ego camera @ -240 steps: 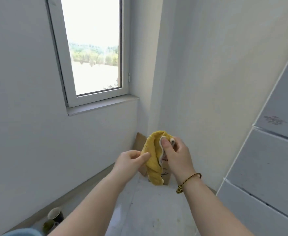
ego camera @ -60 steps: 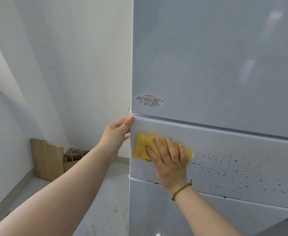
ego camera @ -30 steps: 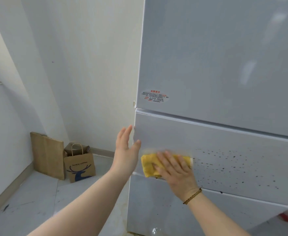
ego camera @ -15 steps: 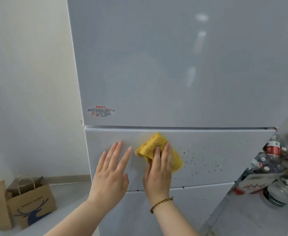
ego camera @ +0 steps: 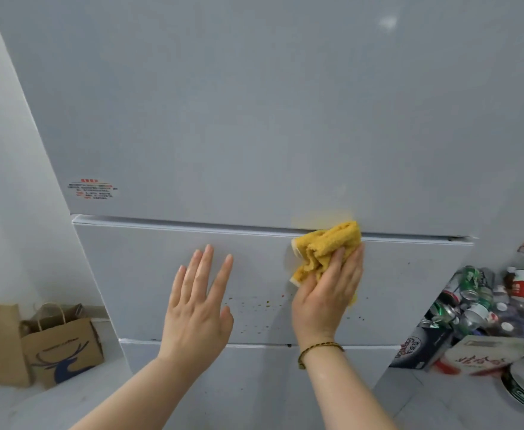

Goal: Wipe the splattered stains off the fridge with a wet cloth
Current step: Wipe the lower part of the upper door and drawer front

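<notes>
Right hand (ego camera: 326, 299) has its fingers straight, pressing the bunched yellow cloth (ego camera: 326, 246) onto the fridge (ego camera: 254, 119) just right of centre frame, at the top edge of the middle panel under the upper door. Left hand (ego camera: 197, 308) is spread wide over the same panel to its left; can't tell if it actually touches. Small dark stains (ego camera: 254, 305) dot the panel between and below the hands. Paper bag (ego camera: 62, 342) lower left, pile of bottles and cans (ego camera: 487, 305) at the right.

A white wall (ego camera: 6, 197) meets a pale floor (ego camera: 37, 405); a brown paper bag (ego camera: 62, 346) stands left, bottles and cans (ego camera: 487, 302) heaped right.
</notes>
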